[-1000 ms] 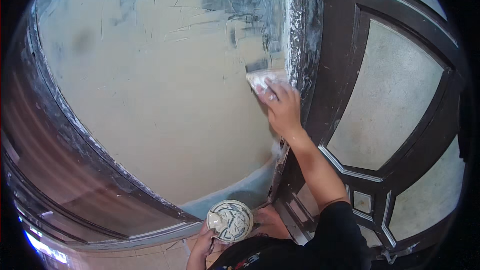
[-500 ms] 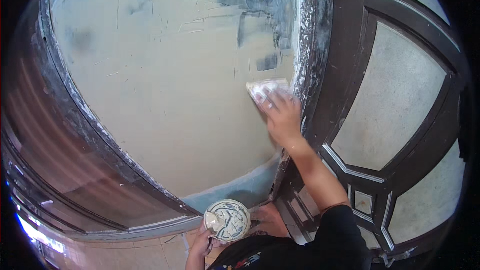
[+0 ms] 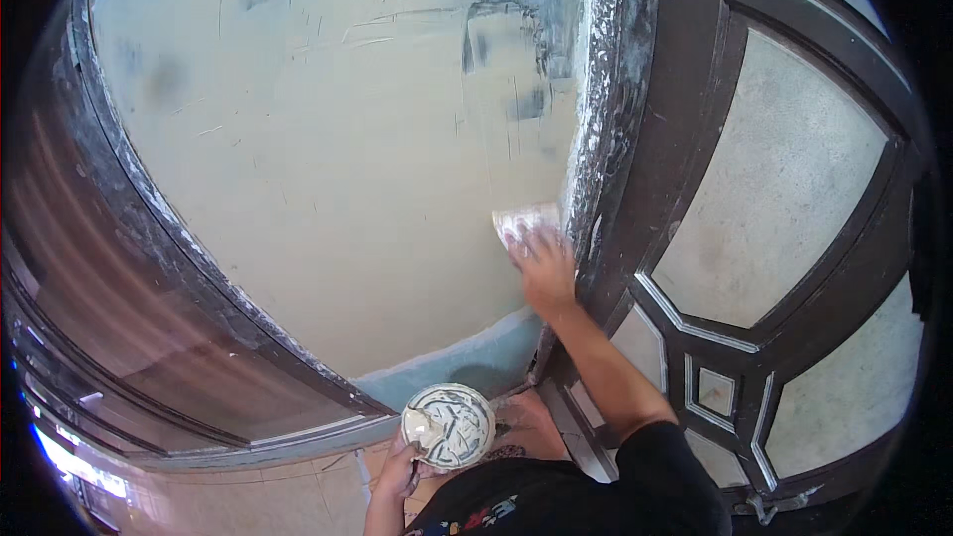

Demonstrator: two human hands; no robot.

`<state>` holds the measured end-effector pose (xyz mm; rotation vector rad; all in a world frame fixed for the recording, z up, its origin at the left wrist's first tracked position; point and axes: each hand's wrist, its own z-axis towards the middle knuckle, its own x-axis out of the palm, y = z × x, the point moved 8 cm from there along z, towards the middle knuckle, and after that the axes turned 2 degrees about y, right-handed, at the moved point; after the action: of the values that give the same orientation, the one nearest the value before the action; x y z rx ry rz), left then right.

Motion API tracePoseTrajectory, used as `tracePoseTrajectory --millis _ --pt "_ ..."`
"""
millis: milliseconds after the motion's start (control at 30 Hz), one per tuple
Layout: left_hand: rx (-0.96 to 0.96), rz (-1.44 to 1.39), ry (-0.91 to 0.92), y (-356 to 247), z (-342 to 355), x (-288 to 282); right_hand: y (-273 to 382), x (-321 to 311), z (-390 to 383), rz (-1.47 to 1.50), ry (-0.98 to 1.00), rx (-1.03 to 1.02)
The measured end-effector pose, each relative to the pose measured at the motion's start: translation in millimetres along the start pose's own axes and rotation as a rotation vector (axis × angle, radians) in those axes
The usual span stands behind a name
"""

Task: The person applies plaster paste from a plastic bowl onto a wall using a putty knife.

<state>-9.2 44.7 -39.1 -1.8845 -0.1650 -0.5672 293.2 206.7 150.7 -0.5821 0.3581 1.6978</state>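
Note:
My right hand (image 3: 544,263) is closed around a flat, pale scraper (image 3: 509,221) smeared with white filler, its edge against the wall (image 3: 367,189) close to the dark frame at the wall's right side. Beige filler covers most of that wall, with bluish-grey patches showing at the upper right and along the bottom. Low in front of my body, my left hand (image 3: 399,471) grips a round lid-like plate (image 3: 472,422) by its left edge. Streaky filler coats the plate, and a cream-coloured lump or blade lies at its left; I cannot tell which.
A dark wooden door frame (image 3: 601,129) with white smears borders the wall on the right, beside a brown panelled door (image 3: 685,139). To the left stands a glazed frame (image 3: 149,308) with dark rails. Tiled floor (image 3: 288,506) shows below.
My right hand and the scraper have slid down the wall along its right side. The grey patch above them looks smaller. My left hand still grips the plate in nearly the same place.

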Motion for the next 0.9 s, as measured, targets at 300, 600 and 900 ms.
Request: tracePoseTrajectory --millis 300,600,900 --pt "0.030 -0.008 -0.035 2.0 4.5 -1.3 -23.8 -108.9 94.9 0.181 -0.302 -0.022" --pt "-0.058 0.118 -0.064 11.9 -3.1 0.6 -20.5 -78.6 136.4 -0.011 -0.229 -0.030" --pt "0.017 -0.040 -0.075 13.7 -4.0 -7.5 -27.0 -85.0 74.8 0.135 -0.371 -0.112"
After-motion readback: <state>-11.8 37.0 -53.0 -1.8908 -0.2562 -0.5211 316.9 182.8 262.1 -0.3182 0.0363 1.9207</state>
